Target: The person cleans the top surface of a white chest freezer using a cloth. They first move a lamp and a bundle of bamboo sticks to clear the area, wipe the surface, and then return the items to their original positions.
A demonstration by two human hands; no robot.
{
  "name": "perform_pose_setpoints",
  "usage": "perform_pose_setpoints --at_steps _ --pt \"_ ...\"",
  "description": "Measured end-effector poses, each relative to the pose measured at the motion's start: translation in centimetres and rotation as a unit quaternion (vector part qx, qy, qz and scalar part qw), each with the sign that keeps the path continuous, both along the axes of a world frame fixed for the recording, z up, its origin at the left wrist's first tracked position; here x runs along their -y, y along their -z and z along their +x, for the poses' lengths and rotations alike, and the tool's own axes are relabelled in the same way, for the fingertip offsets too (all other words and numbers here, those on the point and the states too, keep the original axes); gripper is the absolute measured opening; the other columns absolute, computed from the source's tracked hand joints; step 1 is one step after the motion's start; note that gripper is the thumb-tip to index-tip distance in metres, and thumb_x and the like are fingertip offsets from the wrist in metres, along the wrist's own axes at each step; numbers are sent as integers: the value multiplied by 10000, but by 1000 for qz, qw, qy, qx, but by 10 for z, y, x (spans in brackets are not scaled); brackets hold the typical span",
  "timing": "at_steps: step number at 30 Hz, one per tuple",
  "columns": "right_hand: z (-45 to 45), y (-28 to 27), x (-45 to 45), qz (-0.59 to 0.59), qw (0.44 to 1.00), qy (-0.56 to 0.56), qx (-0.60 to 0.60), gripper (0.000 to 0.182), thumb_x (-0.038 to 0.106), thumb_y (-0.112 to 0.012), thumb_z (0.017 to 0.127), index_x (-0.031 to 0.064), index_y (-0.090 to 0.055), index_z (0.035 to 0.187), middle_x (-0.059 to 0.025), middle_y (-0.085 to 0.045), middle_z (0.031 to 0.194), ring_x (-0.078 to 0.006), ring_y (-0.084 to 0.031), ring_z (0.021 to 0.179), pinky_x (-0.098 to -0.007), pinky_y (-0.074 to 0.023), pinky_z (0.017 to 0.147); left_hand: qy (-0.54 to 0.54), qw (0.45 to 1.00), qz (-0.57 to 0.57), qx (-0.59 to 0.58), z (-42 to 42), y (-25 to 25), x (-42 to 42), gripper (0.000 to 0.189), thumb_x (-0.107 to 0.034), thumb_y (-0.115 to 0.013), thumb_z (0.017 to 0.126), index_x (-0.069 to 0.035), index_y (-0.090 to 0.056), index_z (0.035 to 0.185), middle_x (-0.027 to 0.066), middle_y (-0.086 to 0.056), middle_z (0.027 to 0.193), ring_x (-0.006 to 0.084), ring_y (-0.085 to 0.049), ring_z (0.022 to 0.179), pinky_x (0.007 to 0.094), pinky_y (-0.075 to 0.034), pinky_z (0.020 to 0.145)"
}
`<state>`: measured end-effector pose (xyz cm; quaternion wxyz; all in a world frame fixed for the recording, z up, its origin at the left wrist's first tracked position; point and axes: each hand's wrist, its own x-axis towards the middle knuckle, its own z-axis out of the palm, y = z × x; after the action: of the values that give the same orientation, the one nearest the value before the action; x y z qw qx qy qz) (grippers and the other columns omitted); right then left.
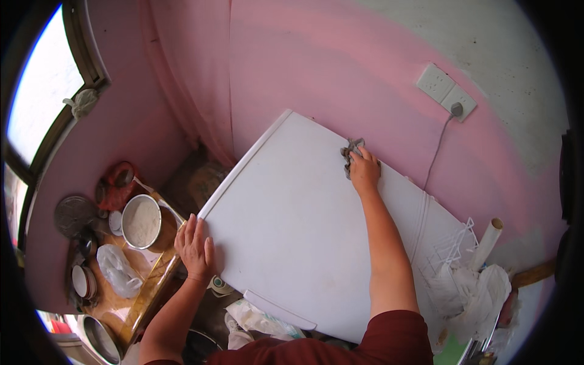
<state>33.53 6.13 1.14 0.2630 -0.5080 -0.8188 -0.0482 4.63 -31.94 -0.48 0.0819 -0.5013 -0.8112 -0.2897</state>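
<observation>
A large white chest freezer [292,219] stands against the pink wall, its lid down. My right hand [365,173] presses a crumpled grey cloth [353,149] onto the lid near its wall-side edge. At the lid's left corner rests my left hand [196,246], fingers spread and holding nothing. Beside that hand, a round metal pan [142,222] with a pale substance inside sits on a brown table.
The cluttered table [148,285] carries a plastic bag [117,271], stacked bowls [84,282] and a red bag [116,187]. Plastic bags [483,296], a white wire rack [449,251] and a cardboard tube [487,242] are at the right. A plugged cord [438,155] runs down the wall.
</observation>
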Motion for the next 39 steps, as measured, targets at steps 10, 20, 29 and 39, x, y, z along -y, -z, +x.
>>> perform_pose_setpoints --at_steps 10,20,29,39 --pt "-149 0 -58 -4 992 -128 4 274 121 -580 825 142 -706 1067 -1 -603 1226 -265 -542 1106 -392 -451 938 17 999 17 20 1 -4 -3 516 -333 -434 886 -23 -527 1288 188 -472 1382 366 -424 1254 491 -248 1067" --pt "-69 5 -22 21 990 -140 -13 254 109 -563 812 157 -723 1005 1 -627 1176 -263 -561 1054 -416 -460 890 6 1000 25 -2 -4 -1 1 491 -283 -459 860 -41 -547 1278 163 -483 1378 351 -436 1238 473 -273 1058" --pt "88 4 93 39 998 47 26 255 130 -599 812 173 -704 1040 -6 -601 1186 -281 -544 1046 -431 -444 893 1 999 33 -12 -1 7 -1 474 -285 -431 901 -49 -528 1300 141 -461 1409 330 -425 1265 458 -259 1070" --pt "-54 -15 346 13 970 -237 -46 221 128 -639 752 155 -683 967 -2 -590 1136 -245 -517 1102 -424 -409 916 -19 999 -18 -18 -10 23 -4 494 -375 -445 935 -102 -499 1344 110 -428 1446 319 -370 1326 486 -230 1089"
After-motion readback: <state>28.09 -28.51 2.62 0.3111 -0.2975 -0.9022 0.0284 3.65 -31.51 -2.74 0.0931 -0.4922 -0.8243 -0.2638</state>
